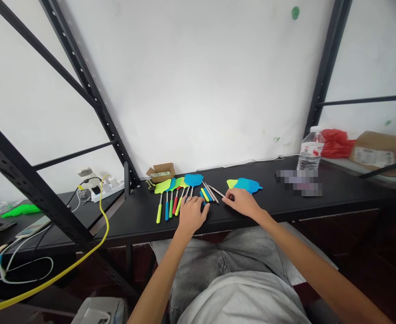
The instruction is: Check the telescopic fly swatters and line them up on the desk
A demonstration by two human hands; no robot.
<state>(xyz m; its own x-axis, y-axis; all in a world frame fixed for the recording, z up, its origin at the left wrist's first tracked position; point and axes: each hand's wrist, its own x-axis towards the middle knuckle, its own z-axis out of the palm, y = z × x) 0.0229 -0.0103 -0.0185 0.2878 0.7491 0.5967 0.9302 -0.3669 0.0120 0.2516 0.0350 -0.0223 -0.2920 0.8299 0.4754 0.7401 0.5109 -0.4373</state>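
Observation:
A row of fly swatters with yellow, blue, green and red parts lies on the black table, among them a yellow-green swatter (159,213) at the left end and one with a broad blue head (193,180). My left hand (193,213) rests over the handle end of the row, fingers stretched and thumb apart. Beside its fingertips are loose yellow and blue handles (204,194) and several thin metal rods (211,192). My right hand (241,200) pinches one metal rod (216,191) by its near end. Behind that hand lie loose blue and yellow swatter heads (247,184).
A small open cardboard box (162,173) stands at the back left. On the right are a water bottle (310,150), a blurred-out item, a red bag (337,143) and a brown package (380,150). A yellow cable (106,222) hangs past the black shelf post on the left.

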